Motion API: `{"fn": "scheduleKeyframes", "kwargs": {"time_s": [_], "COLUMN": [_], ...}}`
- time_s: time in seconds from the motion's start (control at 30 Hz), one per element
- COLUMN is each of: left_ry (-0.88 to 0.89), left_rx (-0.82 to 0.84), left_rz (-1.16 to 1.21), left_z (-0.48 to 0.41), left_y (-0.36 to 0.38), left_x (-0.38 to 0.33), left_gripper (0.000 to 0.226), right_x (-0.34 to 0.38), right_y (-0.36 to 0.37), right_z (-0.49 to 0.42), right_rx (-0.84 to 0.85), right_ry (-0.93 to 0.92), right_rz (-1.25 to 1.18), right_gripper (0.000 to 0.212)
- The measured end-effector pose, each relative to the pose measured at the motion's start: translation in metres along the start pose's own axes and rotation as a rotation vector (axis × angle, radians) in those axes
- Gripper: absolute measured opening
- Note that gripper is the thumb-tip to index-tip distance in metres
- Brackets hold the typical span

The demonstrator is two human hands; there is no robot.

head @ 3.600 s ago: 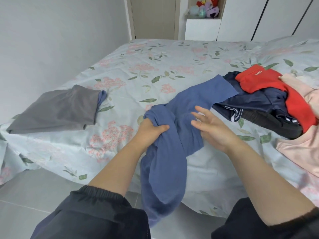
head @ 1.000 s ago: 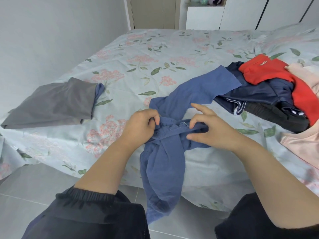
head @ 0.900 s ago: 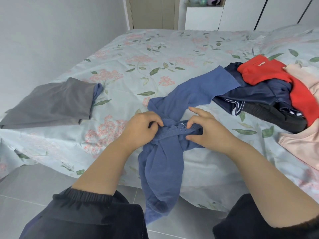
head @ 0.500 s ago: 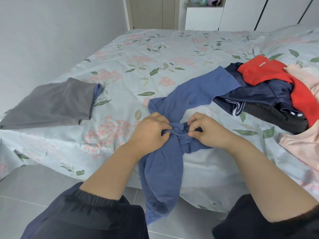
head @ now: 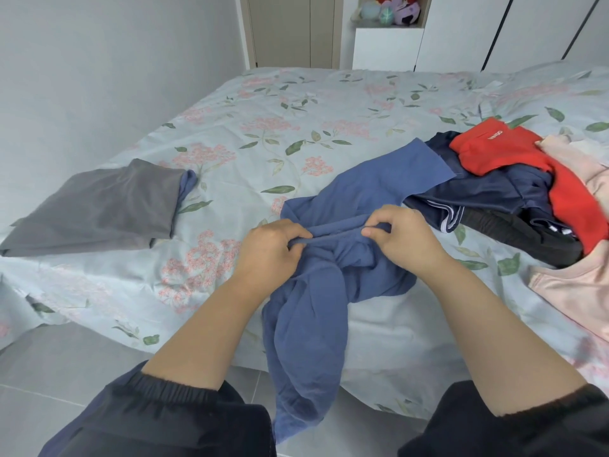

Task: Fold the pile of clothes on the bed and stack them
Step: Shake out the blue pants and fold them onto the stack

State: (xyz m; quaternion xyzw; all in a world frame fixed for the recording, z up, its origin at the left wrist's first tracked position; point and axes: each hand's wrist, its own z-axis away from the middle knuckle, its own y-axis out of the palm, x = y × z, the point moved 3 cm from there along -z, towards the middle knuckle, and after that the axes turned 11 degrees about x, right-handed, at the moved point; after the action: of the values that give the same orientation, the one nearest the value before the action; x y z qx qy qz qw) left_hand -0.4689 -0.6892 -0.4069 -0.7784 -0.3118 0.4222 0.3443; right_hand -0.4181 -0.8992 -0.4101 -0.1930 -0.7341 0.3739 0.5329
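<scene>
Head view. Main item: crumpled mid-blue fabric garment [head: 333, 265], at the near edge of a bed with pale floral sheet [head: 296, 110]; one end flat on the sheet toward the pile, other end hanging over the edge toward the grey tiled floor [head: 49, 364].

Entry, left hand [head: 268, 253]: fingers curled, pinching a rolled edge of the same garment.

Entry, right hand [head: 407, 240]: thumb and forefinger pinching that edge near the left; short band of fabric taut between the two.

Folded grey garment [head: 99, 206]: flat at the bed's left corner, blue layer peeking out beneath, well apart from both hands.

Unfolded pile at right: navy garment with white trim [head: 487, 192], red garment [head: 497, 150] on top, black garment [head: 527, 239] beside, pale pink garment [head: 580, 291] at the near right edge.
</scene>
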Motion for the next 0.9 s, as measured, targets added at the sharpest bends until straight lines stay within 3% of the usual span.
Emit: {"fn": "scheduleKeyframes", "kwargs": {"time_s": [0.17, 0.3, 0.37, 0.47, 0.57, 0.67, 0.77, 0.83, 0.9], "left_ry": [-0.097, -0.155, -0.185, -0.171, -0.178, -0.183, -0.226, -0.277, -0.32], "left_rx": [-0.008, -0.025, -0.054, -0.024, 0.054, 0.085, 0.074, 0.05, 0.039], "left_rz": [0.016, -0.003, 0.032, 0.117, 0.228, 0.232, 0.257, 0.274, 0.303], "left_z": [-0.004, -0.007, -0.006, -0.002, 0.005, 0.008, 0.009, 0.003, -0.012], "left_y": [-0.006, -0.009, -0.012, -0.017, -0.019, -0.02, -0.016, -0.016, -0.023], "left_x": [0.011, 0.018, 0.023, 0.029, 0.034, 0.043, 0.047, 0.043, 0.039], "left_gripper": [0.019, 0.008, 0.005, 0.009, 0.015, 0.021, 0.017, 0.016, 0.022], "right_x": [-0.007, -0.016, -0.025, -0.038, -0.041, -0.047, -0.047, -0.035, -0.016], "right_y": [-0.009, -0.015, -0.021, -0.027, -0.023, -0.027, -0.027, -0.023, -0.023], "right_z": [0.015, 0.021, 0.024, 0.028, 0.035, 0.041, 0.036, 0.031, 0.021], "right_rx": [0.047, 0.028, -0.003, 0.064, 0.241, 0.305, 0.096, -0.131, -0.18], "right_ry": [0.089, 0.175, 0.257, 0.317, 0.261, 0.27, 0.268, 0.274, 0.32], "right_rz": [0.154, 0.389, 0.462, 0.255, 0.045, -0.002, 0.007, -0.026, -0.076], "right_gripper": [0.027, 0.015, 0.019, 0.042, 0.041, 0.045, 0.041, 0.014, 0.029]}}
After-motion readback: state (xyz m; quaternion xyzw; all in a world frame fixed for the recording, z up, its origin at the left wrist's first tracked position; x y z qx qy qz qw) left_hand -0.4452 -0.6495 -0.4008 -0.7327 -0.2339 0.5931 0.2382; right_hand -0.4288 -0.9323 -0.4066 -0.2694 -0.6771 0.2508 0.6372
